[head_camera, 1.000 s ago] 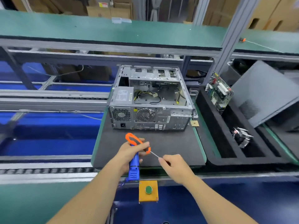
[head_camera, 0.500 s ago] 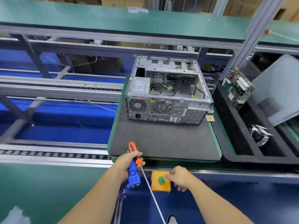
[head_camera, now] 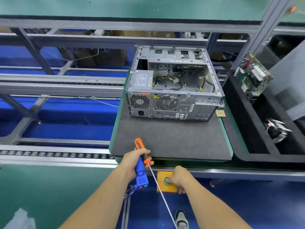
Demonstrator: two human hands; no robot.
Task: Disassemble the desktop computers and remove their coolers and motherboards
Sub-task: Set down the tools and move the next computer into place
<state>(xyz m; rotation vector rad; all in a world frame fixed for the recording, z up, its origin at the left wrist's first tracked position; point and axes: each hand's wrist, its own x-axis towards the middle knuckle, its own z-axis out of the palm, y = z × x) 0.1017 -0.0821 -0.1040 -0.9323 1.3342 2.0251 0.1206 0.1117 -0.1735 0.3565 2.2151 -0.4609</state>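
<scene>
An open grey desktop case [head_camera: 173, 103] lies on a dark mat [head_camera: 165, 139], with its power supply [head_camera: 142, 80] and loose cables inside. A green motherboard [head_camera: 252, 76] leans in the black tray [head_camera: 239, 156] on the right, and a finned cooler [head_camera: 277, 129] lies in the same tray. My left hand [head_camera: 132, 162] grips a blue electric screwdriver [head_camera: 141, 177] together with an orange-handled screwdriver [head_camera: 139, 144]. The orange one's long shaft points down past the bench edge. My right hand [head_camera: 179, 178] curls round a yellow button box [head_camera: 162, 187], with a digit on its green button.
A small square chip [head_camera: 220, 113] lies on the mat by the case's right rear corner. A grey side panel [head_camera: 290, 83] leans at the far right. Roller conveyor rails [head_camera: 57, 154] run to the left. A shoe [head_camera: 181, 219] shows on the blue floor below.
My right hand left the screwdriver shaft and dropped to the yellow button box. My left hand lowered both tools toward the bench edge. The view has tilted down and shifted left.
</scene>
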